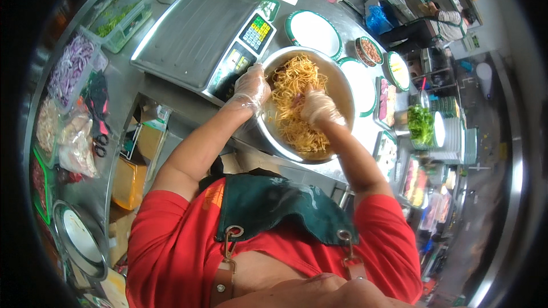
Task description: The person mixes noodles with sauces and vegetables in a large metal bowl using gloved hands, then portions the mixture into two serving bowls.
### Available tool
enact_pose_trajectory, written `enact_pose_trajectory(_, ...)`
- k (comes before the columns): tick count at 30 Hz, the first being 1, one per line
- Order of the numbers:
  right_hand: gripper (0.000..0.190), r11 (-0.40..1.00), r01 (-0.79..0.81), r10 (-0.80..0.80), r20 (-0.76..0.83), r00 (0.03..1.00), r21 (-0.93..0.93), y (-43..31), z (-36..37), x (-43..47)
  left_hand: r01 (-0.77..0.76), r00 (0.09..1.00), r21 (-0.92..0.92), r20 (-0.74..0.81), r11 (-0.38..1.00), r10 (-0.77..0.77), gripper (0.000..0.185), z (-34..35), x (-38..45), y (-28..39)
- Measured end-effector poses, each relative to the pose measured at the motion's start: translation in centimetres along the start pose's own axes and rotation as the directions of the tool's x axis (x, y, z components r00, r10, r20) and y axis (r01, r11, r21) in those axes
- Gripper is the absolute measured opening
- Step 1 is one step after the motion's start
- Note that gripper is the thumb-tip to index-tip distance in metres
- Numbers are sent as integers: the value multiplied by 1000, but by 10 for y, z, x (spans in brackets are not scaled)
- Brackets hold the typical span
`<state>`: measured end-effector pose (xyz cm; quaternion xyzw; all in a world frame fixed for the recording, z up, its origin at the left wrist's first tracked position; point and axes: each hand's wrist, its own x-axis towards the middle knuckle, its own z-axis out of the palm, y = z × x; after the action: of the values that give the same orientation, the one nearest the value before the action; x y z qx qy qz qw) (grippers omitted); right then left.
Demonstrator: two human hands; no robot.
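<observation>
A large stainless steel mixing bowl (344, 94) in front of me holds a heap of yellow-brown noodles (299, 70). My left hand (252, 87), in a clear plastic glove, is at the bowl's left rim, its fingers curled over the edge. My right hand (319, 105), gloved the same way, is inside the bowl with its fingers sunk in the noodles; something purplish shows beside them. The noodles hide the fingertips. A digital scale (201, 38) with a steel platform stands just left of the bowl.
White plates with green rims (314, 32) lie beyond the bowl. Bowls, trays and lettuce (420, 124) line the right. On the left are tubs of greens (117, 38) and sliced purple onion (70, 70), with scissors (100, 145). A co-worker (445, 23) stands at the far right.
</observation>
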<state>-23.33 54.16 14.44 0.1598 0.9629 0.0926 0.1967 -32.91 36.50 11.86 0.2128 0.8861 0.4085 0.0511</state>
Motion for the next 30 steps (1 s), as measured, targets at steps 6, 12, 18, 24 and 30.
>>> enact_pose_trajectory(6, 83, 397, -220, -77, 271, 960, 891, 51, -54, 24, 46, 998, 9, 32, 999, -47, 22, -2, -4, 6)
enact_pose_trajectory(12, 64, 843, -126, 13, 214, 977, 523, -34, -15, 57, 35, 999, 29, -4, 999, -35, 22, -3, 1, 7)
enact_pose_trajectory(18, 19, 999, 21, -18, -72, 997, 37, -3, 3, 44, 68, 996, 26, 49, 997, -70, 23, -9, -1, 12)
enact_pose_trajectory(24, 62, 919, -31, 52, -42, 998, 394, 24, -49, -1, 68, 998, -14, -12, 998, -68, 19, 1, -1, 3)
enact_pose_trajectory(30, 69, 764, -29, -32, 83, 996, 645, 6, -41, 30, 1, 998, -27, -69, 1000, -3, 17, 3, -2, 1)
